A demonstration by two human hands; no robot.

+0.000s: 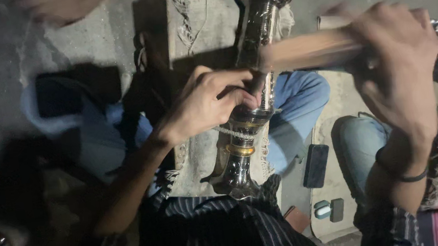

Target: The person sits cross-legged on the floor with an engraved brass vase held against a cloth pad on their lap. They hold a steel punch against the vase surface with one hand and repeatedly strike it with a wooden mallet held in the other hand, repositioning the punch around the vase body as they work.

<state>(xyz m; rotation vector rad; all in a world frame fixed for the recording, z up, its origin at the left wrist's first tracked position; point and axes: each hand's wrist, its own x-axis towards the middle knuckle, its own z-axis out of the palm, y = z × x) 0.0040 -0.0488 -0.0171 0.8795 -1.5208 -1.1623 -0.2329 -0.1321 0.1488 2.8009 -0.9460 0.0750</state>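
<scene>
Centrally, a tall engraved metal vessel of dark silver with brass bands and a flared brass mouth (251,88) lies slanted across the person's lap. Left hand (211,101) presses against its narrow stem, fingers (242,84) curled closed around a small tool I cannot make out. Right hand (397,56), blurred, grips a pale wooden stick (310,50) touching the stem. A black phone (316,165) lies nearby on a mat.

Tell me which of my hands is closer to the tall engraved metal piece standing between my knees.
Left. Your left hand presses a small tool against the metal piece at mid-height. Your right hand is off to its right, holding a wooden mallet.
</scene>
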